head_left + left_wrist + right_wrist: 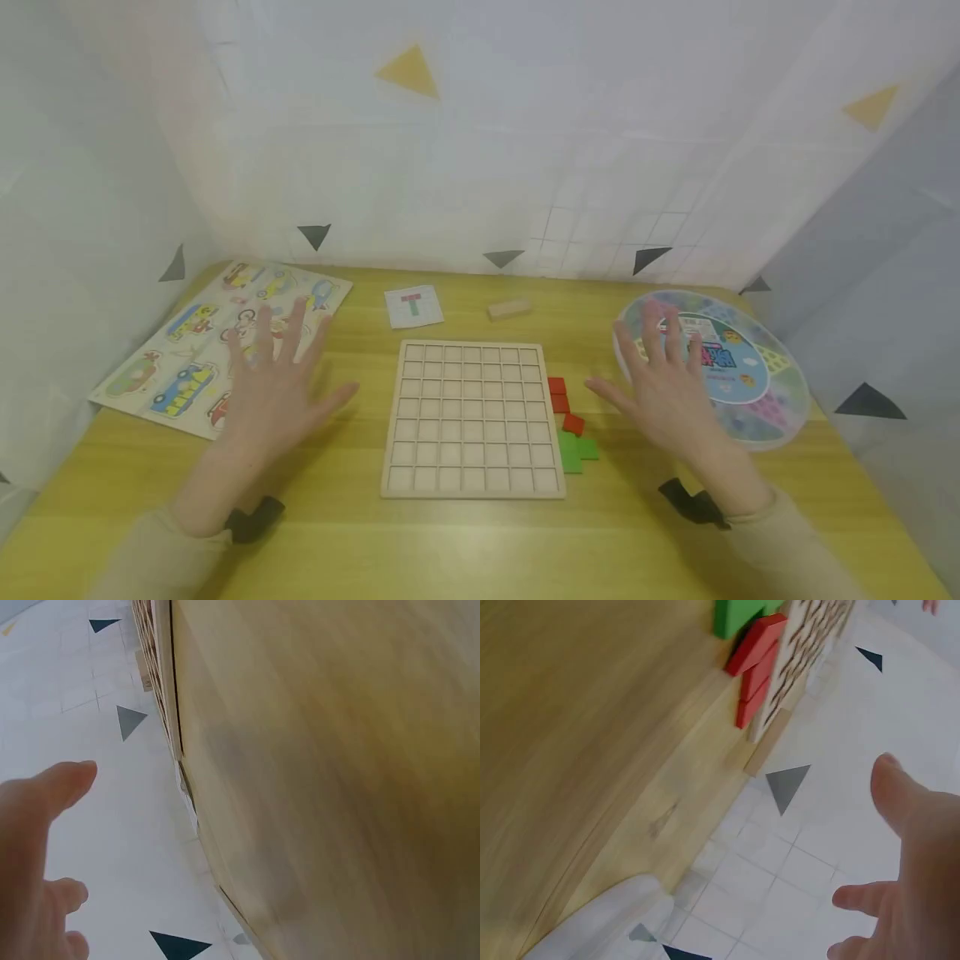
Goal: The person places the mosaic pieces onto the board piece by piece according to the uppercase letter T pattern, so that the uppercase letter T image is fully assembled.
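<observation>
My left hand (276,400) is held over the table with its fingers spread, between a picture puzzle board and a wooden grid board (472,419). My right hand (670,404), also with fingers spread, overlaps the round patterned package in the head view. Neither hand holds anything. Along the grid board's right edge lie several small tiles: red tiles (560,404) and green tiles (571,454). In the right wrist view, the red tiles (756,671) sit against the board's side. Both thumbs point inward; the left thumb (67,784) shows in the left wrist view.
The picture puzzle board (168,358) with vehicle shapes lies at the left. Behind the grid board are a paper card (427,312) with a red and green T and a small wooden block (510,310). A round package (783,379) lies at the right. Pale sheeting (480,150) encloses the table.
</observation>
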The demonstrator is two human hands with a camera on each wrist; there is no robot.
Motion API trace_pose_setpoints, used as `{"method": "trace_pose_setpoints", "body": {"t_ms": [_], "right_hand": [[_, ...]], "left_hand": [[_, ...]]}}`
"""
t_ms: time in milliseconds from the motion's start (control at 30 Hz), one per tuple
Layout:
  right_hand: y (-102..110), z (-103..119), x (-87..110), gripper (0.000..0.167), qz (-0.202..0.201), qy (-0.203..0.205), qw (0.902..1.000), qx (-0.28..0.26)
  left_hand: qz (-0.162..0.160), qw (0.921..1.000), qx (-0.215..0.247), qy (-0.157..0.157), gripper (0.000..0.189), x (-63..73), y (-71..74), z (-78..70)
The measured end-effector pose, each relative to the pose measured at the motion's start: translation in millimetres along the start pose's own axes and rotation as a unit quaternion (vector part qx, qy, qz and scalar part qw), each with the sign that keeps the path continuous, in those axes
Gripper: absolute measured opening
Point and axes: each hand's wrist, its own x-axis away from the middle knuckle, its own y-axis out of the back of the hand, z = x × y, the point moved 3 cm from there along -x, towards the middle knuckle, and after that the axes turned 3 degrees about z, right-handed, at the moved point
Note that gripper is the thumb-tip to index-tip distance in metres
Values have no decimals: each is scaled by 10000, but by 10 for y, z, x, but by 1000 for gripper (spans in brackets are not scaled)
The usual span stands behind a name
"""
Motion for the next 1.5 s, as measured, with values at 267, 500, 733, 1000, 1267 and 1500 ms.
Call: {"method": "trace_pose_setpoints", "body": {"t_ms": [267,500,733,1000,1267,1500], "right_hand": [[-43,94,-126,69,378,221,9916,-1220],[-150,89,-106,38,476,534,9751,-2097],[-258,47,-94,23,861,653,9597,-2593],[-357,32,-61,26,1761,807,9400,-2808],[-437,17,-62,26,1840,1143,9297,-2978],[-475,9,-60,22,1757,1166,9304,-2999]], "left_hand": [[931,9890,1145,-128,102,30,-201,-142],[1866,9644,1799,-535,108,107,-278,-289],[2498,9363,2354,-746,112,167,-307,-350],[2939,9133,2603,-1087,125,202,-323,-391],[3016,9075,2557,-1419,131,234,-363,-413],[3011,9066,2635,-1341,130,232,-362,-423]]}}
